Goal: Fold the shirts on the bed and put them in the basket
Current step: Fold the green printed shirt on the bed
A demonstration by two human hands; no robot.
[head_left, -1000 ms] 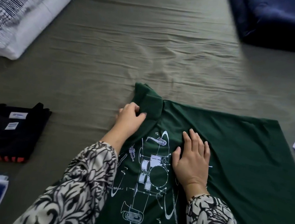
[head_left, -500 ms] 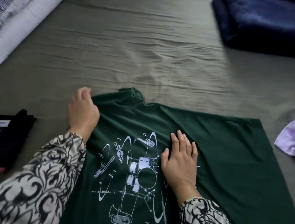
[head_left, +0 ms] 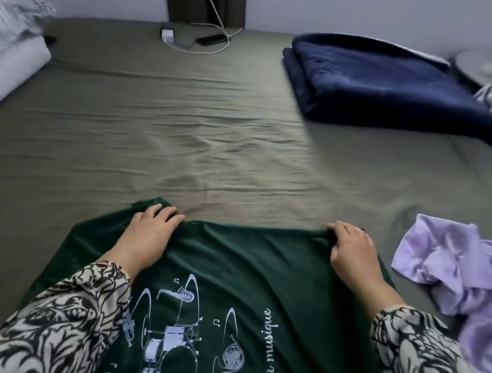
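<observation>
green shirt (head_left: 260,267) | white script print | reads "la musique"

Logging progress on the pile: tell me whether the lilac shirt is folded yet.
Not folded. The lilac shirt lies crumpled in a loose heap on the bed sheet, beside the right hand.

Green shirt (head_left: 260,267), lilac shirt (head_left: 455,271), navy blanket (head_left: 382,82)

both hands grip green shirt (head_left: 260,267) top edge.
</observation>
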